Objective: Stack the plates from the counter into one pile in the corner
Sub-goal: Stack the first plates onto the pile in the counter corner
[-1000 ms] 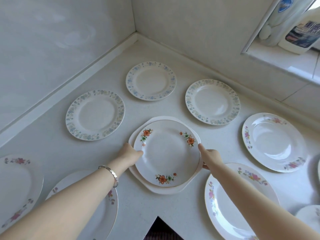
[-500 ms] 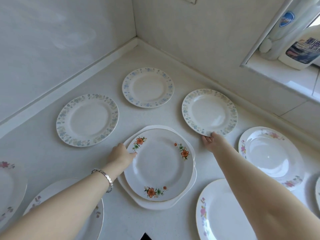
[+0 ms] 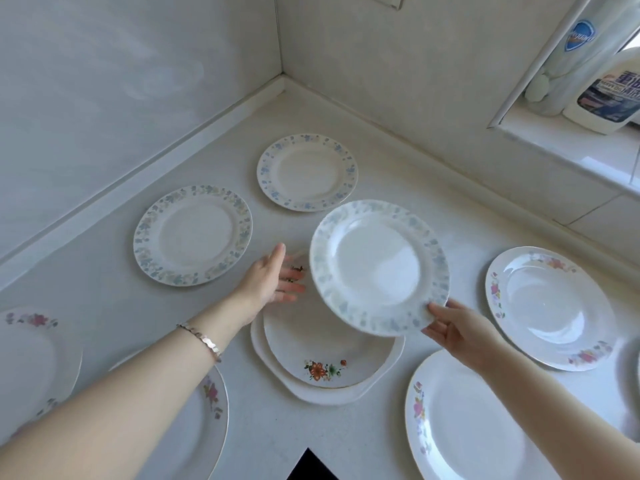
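Plate in hand: the blue-rimmed plate (image 3: pixel 379 268) hangs in the centre of the frame, lifted clear of the surface (image 3: pixel 346 445) and a little tilted. Blur softens its rim pattern.
Right hand: the right hand (image 3: pixel 457 330) pinches that plate at its lower-right rim, with the thumb (image 3: pixel 434 309) on top. The other fingers are underneath and mostly hidden.
Pile: below the carried plate, toward the lower left, lies the orange-flowered plate (image 3: pixel 322 344), resting on a squarish white plate (image 3: pixel 332 396). The carried plate covers their upper-right part in the picture.
Key relation: from the right hand the pile lies to the left and downward. I judge the plate needs a short shift that way, then levelling, before it can nest centred.
Left hand: the left hand (image 3: pixel 266 282) is released and holds nothing, its fingers (image 3: pixel 294 289) straight and spread. It hovers at the pile's upper-left edge, by the carried plate's left rim. Whether it touches the flowered plate I cannot tell.
Nearer hand: the left is nearer the pile; the right carries the load.
Corner: the wall corner (image 3: pixel 282 77) sits at upper centre, well apart from the pile, with the blue-speckled plate (image 3: pixel 307 171) between them.
Waiting plates: the pastel-rimmed plate (image 3: pixel 193 234) at left centre, and pink-flowered plates at right (image 3: pixel 550 308), lower right (image 3: pixel 467 420) and lower left (image 3: pixel 194 420).
Risk: a one-sided rim pinch on a smooth plate could let it tip or clack onto the plate beneath.
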The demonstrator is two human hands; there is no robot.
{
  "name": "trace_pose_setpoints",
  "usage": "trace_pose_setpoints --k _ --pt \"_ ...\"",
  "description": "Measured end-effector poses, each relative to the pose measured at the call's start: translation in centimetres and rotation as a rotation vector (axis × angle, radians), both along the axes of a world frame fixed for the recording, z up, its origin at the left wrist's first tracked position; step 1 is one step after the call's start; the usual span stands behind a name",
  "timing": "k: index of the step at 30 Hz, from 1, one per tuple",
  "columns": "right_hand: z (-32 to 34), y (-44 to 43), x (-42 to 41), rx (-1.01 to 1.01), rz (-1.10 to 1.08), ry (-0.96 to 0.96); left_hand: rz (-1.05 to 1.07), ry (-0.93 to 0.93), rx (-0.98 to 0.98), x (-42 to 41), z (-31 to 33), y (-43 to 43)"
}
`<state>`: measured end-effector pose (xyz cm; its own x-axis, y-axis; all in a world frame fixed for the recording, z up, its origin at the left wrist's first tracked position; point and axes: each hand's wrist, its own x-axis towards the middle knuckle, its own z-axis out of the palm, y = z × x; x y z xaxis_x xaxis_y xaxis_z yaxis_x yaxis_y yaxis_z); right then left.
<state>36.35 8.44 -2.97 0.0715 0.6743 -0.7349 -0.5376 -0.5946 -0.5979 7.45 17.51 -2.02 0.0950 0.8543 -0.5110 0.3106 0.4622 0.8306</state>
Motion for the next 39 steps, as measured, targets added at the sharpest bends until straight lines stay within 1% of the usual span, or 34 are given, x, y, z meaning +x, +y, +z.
trace_pose_setpoints --k 1,2,3,4,5,9,11,13,17,23,27,30,32,34,35,36,37,38,39 --pt "0.1 -0.6 -0.7 0.002 0.069 -0.041 -0.072 0.031 0.019 -0.2 0.1 -0.2" --pt "0.1 -1.1 -1.4 0.0 0.129 -0.079 -0.144 0.13 0.053 -0.7 -0.1 -0.6" --pt "0.1 -1.5 -2.1 -0.007 0.182 -0.114 -0.192 0.268 0.094 -1.3 -0.5 -1.1" --pt "0.0 -1.8 -2.8 -0.014 0.225 -0.143 -0.204 0.36 0.097 -2.1 -1.2 -1.7" --pt "-0.1 -2.1 -3.4 -0.019 0.261 -0.173 -0.203 0.381 0.064 -2.9 -1.9 -2.4" --pt "-0.6 -2.4 -5.1 -0.032 0.331 -0.329 -0.208 0.312 -0.129 -5.0 -4.1 -4.6" --pt "-1.1 -2.5 -5.6 -0.024 0.338 -0.367 -0.191 0.328 -0.146 -5.5 -4.7 -5.1" --pt "-1.6 -2.5 -5.9 -0.021 0.367 -0.452 -0.185 0.349 -0.153 -5.5 -5.1 -5.1" --pt "-2.6 -2.2 -5.9 -0.039 0.465 -0.729 -0.182 0.368 -0.178 -5.0 -4.9 -4.8" --pt "-3.1 -1.8 -5.9 -0.002 0.599 -1.072 -0.258 0.479 -0.174 -3.6 -3.7 -4.1" --pt "-3.4 -1.6 -6.0 -0.013 0.644 -1.171 -0.343 0.595 -0.124 -3.1 -2.9 -4.0" --pt "-3.4 -1.5 -5.7 -0.048 0.705 -1.256 -0.443 0.872 0.049 -2.9 -3.0 -4.2" --pt "-3.4 -1.2 -5.5 -0.073 0.739 -1.254 -0.456 0.973 0.112 -3.0 -3.2 -4.5" --pt "-3.5 -0.8 -5.6 -0.091 0.737 -1.198 -0.347 0.942 0.126 -3.2 -3.5 -4.5" --pt "-3.6 -0.6 -5.7 -0.104 0.724 -1.168 -0.236 0.886 0.117 -3.5 -3.7 -4.2" --pt "-3.6 -0.3 -5.8 -0.116 0.705 -1.14 -0.068 0.793 0.095 -3.8 -4.0 -3.7" --pt "-3.6 0.0 -5.9 -0.125 0.681 -1.113 0.161 0.644 0.036 -4.2 -4.1 -2.7" --pt "-3.5 0.3 -5.9 -0.132 0.658 -1.09 0.434 0.437 -0.044 -4.9 -4.2 -1.6" --pt "-3.5 0.5 -5.9 -0.138 0.642 -1.073 0.699 0.18 -0.137 -5.8 -4.2 -0.6"
